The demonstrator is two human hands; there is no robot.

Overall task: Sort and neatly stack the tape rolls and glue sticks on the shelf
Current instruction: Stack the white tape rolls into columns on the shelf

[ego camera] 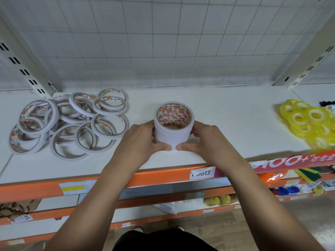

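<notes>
Nearest me, the left hand (pixel 143 142) and right hand (pixel 204 140) reach up to the stack of white tape rolls (pixel 173 135). It stands upright in the middle of the shelf (pixel 235 122), well apart from the loose pile of rolls (pixel 72 122) at left and the yellow rolls (pixel 308 122) at right. I judge an uneven squeeze could shear the layers and topple the stack. Both hands clamp its sides, fingers curled round it, thumb tips nearly meeting at its front base.

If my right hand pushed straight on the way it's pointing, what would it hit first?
The stack of white tape rolls that your right hand is gripping; past it, probably your left hand on the far side.
</notes>
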